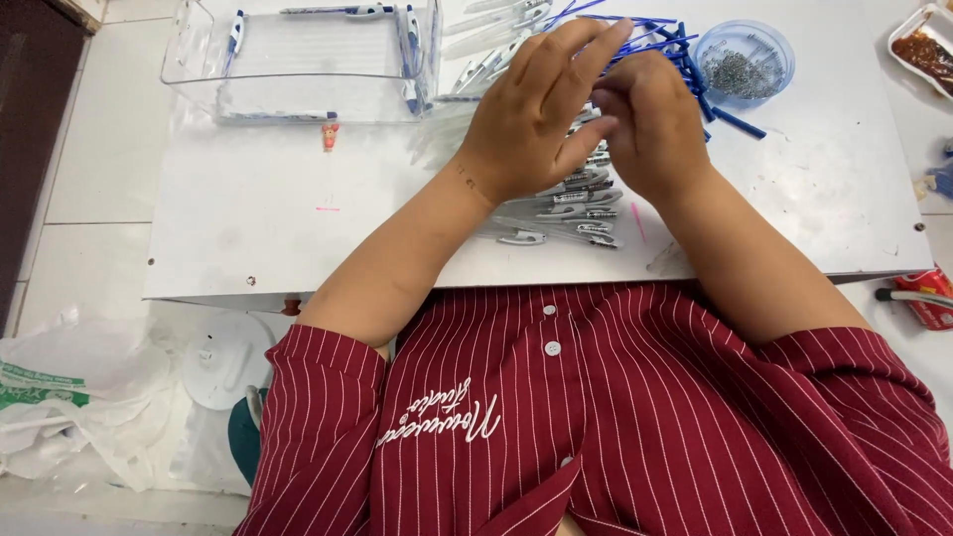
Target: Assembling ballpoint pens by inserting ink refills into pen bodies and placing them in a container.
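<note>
Both hands meet over the pile of pen barrels (pixel 571 203) on the counter (pixel 258 208). The left hand (pixel 531 114) covers the right hand (pixel 650 124), so I cannot tell what the fingers hold. Blue refills (pixel 730 119) and a bowl of springs (pixel 745 62) lie just behind, within easy reach.

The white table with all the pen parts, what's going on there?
A person in a striped red shirt has both hands together over a pile of clear pen barrels on the white table. The left hand and right hand meet above it; whatever they pinch is hidden. Blue refills and a blue bowl of small springs sit behind, beside a clear plastic bin.
</note>
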